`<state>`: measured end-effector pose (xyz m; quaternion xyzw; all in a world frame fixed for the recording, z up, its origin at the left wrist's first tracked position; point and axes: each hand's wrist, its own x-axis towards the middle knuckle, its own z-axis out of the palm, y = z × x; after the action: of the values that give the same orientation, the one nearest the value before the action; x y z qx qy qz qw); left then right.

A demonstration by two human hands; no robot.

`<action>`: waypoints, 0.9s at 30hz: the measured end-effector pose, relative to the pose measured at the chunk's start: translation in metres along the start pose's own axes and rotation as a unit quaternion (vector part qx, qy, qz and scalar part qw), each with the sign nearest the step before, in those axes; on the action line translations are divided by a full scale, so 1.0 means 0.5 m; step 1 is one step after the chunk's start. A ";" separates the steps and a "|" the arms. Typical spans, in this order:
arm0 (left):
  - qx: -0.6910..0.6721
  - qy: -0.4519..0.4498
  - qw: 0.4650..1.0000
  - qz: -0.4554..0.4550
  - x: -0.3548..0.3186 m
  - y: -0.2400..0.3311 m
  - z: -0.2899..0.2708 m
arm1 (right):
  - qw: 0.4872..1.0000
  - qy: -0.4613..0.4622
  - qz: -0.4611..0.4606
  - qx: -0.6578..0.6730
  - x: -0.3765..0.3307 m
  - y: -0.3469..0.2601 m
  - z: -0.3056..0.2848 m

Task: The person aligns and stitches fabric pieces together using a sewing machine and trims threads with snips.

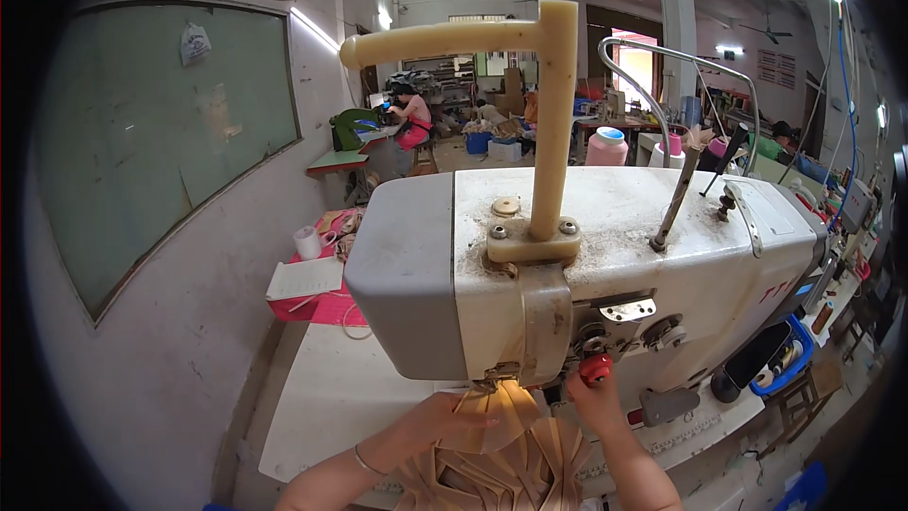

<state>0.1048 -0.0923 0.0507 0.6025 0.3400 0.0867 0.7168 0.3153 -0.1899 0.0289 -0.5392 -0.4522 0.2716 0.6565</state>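
Note:
A large white and grey sewing machine (511,284) stands in front of me, its lamp glowing over the needle area. Under its head, my left hand (446,419) grips a tan strip-like piece (501,416) with fanned folds, thumb and fingers on either side. More tan pieces (492,478) hang in a layered bunch below, toward my lap. My right hand (591,399) is raised beside the machine's front, fingers curled at a small red rounded thing (596,369). Its exact kind I cannot make out. The needle itself is hidden by the head.
A cream pipe-like post (553,123) rises from the machine's top. Thread cones (606,146) stand behind it. On the white table (317,388), paper (305,277) and a tape roll (307,242) lie at the far left. A blue basket (793,360) sits right. Another person (413,114) works farther back.

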 end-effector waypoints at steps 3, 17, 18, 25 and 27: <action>0.072 -0.022 0.997 -0.012 -0.009 -0.010 -0.016 | 0.988 0.022 -0.045 -0.147 -0.005 0.043 -0.006; 0.213 -0.030 0.977 -0.010 -0.013 0.031 -0.042 | 0.956 -0.190 0.215 -0.055 -0.072 0.026 0.058; 0.196 -0.054 0.979 -0.014 -0.002 0.035 -0.051 | 0.958 -0.166 0.232 -0.004 -0.070 0.021 0.063; 0.091 -0.080 0.978 0.170 0.050 0.041 -0.081 | 0.960 -0.115 0.242 0.082 -0.066 0.021 0.077; 0.158 -0.075 0.959 0.222 0.050 0.067 -0.084 | 0.961 -0.124 0.232 0.079 -0.066 0.028 0.072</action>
<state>0.1085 -0.0366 0.0702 0.7730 0.1522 0.1435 0.5989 0.2702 -0.1974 0.0061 -0.5380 -0.3696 0.5162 0.5545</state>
